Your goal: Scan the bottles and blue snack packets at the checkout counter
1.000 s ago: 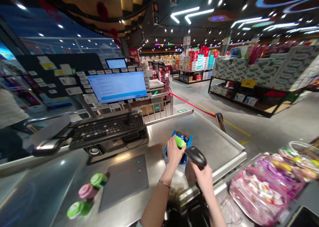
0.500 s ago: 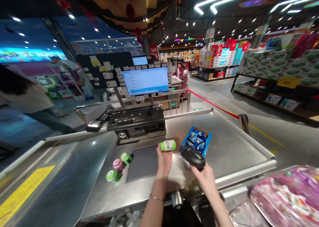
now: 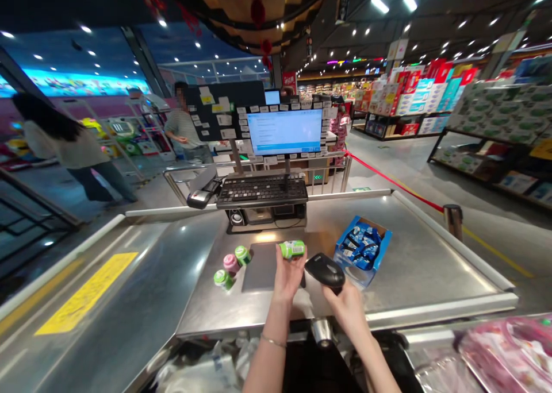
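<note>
My left hand (image 3: pixel 290 275) is closed round a small green bottle (image 3: pixel 292 249), held on its side above the grey pad (image 3: pixel 257 272) with its barcode showing. In my right hand (image 3: pixel 344 302) is a black barcode scanner (image 3: pixel 325 270), its head pointing left towards the bottle, a short gap apart from it. Left of the pad, a green bottle (image 3: pixel 223 279), a pink bottle (image 3: pixel 230 263) and another green bottle (image 3: pixel 242 255) stand in a slanting row on the metal counter (image 3: pixel 198 318). Beyond the scanner sits a blue open box (image 3: pixel 385 246) of blue packets (image 3: pixel 364 243).
A keyboard (image 3: pixel 263 190) and a lit monitor (image 3: pixel 284 132) stand at the counter's back. A card terminal (image 3: pixel 202 196) is left of them. White plastic bags (image 3: pixel 207 373) hang below the front edge; pink packages (image 3: pixel 509 347) lie right. Two people are beyond the counter, left.
My left hand has turned the green bottle so its barcode shows. The scanner has moved left, away from the blue box and closer to the bottle. The camera view has swung left.
</note>
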A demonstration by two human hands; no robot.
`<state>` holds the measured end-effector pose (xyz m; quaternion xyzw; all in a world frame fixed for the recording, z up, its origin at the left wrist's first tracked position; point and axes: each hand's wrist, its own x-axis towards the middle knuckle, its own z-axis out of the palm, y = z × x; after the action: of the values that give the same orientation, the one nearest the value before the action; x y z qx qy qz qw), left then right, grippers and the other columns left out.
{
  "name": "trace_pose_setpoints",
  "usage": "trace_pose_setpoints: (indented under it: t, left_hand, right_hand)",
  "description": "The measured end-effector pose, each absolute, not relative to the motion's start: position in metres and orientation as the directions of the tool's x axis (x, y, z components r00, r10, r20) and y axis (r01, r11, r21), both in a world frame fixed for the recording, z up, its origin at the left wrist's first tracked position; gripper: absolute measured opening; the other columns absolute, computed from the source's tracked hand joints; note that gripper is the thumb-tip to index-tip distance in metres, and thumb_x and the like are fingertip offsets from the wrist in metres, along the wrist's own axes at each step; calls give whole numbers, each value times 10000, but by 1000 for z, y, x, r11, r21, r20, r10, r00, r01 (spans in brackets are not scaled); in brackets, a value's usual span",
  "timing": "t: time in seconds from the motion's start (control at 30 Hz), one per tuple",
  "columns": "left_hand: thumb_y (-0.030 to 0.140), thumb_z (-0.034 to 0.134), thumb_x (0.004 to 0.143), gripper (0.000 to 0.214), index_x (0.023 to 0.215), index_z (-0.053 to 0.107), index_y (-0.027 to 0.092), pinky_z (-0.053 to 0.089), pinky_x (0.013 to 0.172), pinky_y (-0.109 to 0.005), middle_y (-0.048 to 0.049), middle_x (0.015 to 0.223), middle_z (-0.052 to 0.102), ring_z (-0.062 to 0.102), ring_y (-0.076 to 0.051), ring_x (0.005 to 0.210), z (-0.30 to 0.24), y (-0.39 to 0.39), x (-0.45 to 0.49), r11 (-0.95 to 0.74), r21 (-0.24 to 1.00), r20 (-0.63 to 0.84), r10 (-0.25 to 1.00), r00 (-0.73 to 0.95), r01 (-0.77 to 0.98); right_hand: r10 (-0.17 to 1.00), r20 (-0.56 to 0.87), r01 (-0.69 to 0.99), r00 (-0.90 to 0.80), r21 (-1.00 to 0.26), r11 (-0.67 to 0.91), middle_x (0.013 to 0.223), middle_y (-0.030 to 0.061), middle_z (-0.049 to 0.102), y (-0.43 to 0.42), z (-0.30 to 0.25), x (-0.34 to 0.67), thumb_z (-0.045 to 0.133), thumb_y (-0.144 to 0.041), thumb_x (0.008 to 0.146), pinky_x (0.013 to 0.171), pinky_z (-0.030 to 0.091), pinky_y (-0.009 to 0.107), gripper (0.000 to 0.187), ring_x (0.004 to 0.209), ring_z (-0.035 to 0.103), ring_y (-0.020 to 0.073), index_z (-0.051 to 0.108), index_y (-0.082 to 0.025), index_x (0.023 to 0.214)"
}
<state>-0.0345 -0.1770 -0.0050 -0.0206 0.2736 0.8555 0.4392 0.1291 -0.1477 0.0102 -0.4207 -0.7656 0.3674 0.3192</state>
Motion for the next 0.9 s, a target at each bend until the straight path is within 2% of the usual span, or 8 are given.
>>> trace_pose_setpoints:
  t: [0.2,0.3,0.5,0.6,0.67,0.73,0.8,0.9]
  left_hand:
    - [527,521,839,366,951,578,184,536,914,-380,-94,1042,614,603,-200,1047,-7,-179,-36,-458,340,-314,768,-558,-822]
    - [522,533,834,366,959,577,181,538,911,-385,-95,1031,616,606,-201,1042,-9,-179,-37,-462,344,-322,760,-564,-818]
    - [580,553,789,413,911,579,186,532,891,-445,-99,1005,629,618,-228,1006,-16,-179,-37,-454,510,-270,722,-637,-731]
    - [438,713,692,385,941,560,188,503,913,-419,-72,997,628,618,-208,978,-26,-187,-45,-391,760,-212,605,-767,-519]
    - [344,760,628,429,970,554,186,474,924,-420,-69,999,618,598,-220,991,-37,-200,-56,-192,959,-108,436,-893,-209]
    - [345,744,629,464,1018,553,179,437,936,-439,-89,1036,600,559,-258,1040,-49,-219,-71,147,981,84,264,-961,126]
    - [366,693,681,488,1100,534,173,404,937,-454,-112,1081,585,523,-288,1073,-60,-241,-87,470,824,254,190,-948,315]
    - [344,615,753,464,1166,508,163,385,896,-449,-121,1037,591,512,-299,1045,-71,-269,-107,773,542,336,160,-928,329]
  right_hand:
    - [869,182,423,-460,-815,395,755,69,718,-149,10,127,500,-372,733,653,510,309,313,741,679,253,651,-170,919]
    - [870,166,416,-465,-826,380,783,76,724,-148,9,128,493,-377,738,665,512,311,329,769,681,258,649,-162,932]
    - [888,136,391,-439,-861,325,810,77,730,-146,11,126,503,-410,739,659,517,306,352,809,683,269,660,-159,930]
    - [880,128,360,-458,-878,316,819,89,730,-144,7,121,510,-429,740,680,518,319,369,823,682,279,661,-153,932]
    - [877,125,345,-464,-886,309,796,96,727,-145,3,115,518,-433,729,694,516,332,369,819,681,286,663,-146,911]
    - [872,110,344,-476,-890,300,762,96,724,-148,-2,108,524,-438,720,679,515,337,366,791,681,291,669,-143,881]
    - [861,81,356,-502,-888,291,724,90,719,-152,-6,102,524,-450,721,638,512,332,371,752,682,292,674,-142,863]
    - [840,49,368,-540,-884,288,716,85,721,-158,-10,94,529,-439,718,613,506,322,367,746,685,291,676,-141,875]
